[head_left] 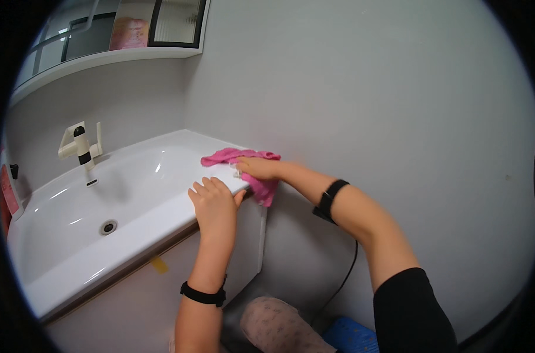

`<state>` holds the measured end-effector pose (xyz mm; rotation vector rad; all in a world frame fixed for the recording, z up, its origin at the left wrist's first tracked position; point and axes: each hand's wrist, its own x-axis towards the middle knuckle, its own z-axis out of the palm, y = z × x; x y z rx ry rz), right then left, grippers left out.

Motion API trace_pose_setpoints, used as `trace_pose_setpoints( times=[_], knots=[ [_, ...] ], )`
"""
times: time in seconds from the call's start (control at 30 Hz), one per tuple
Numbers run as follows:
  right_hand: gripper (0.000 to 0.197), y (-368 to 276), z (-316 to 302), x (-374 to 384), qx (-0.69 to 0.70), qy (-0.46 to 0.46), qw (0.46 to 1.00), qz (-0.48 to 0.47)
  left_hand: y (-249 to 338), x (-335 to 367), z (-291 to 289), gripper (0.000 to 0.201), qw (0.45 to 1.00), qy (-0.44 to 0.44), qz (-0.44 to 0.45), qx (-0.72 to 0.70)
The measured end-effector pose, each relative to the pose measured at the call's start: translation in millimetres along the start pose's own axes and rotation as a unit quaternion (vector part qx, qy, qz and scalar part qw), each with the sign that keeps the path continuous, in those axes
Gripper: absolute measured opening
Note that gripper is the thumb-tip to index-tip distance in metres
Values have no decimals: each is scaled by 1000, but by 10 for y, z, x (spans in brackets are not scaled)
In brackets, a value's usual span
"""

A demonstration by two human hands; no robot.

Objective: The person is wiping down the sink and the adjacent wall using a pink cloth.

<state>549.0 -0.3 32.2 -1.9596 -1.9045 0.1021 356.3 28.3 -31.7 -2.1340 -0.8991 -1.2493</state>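
A pink cloth (264, 189) lies bunched over the right corner of the white washbasin (179, 220), part of it hanging down past the edge. My right hand (258, 167) presses on it from above, fingers curled into the fabric and partly hidden. A small white tag or bit of label shows beside those fingers. On the basin's front rim rests my left hand (211, 197), its fingers spread over the edge and the thumb apart, with nothing in it. Black bands circle both forearms.
A cream and black faucet (82, 147) rises at the basin's back left, near the drain (108, 227). A mirror cabinet (120, 56) hangs above. To the right stands a grey wall (397, 106). Below are a black cable (345, 279) and a blue patterned item (351, 336).
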Motion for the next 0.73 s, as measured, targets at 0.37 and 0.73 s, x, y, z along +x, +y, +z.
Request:
trace_pose_setpoints(
  times=[0.37,0.73],
  knots=[
    [21,-294,-520,-1537,-488,120,846,180,-14,9,-70,51,999,-33,-19,-6],
    [42,68,-386,-880,-284,262,885,261,-5,46,-148,67,985,-167,-27,-16]
  ],
)
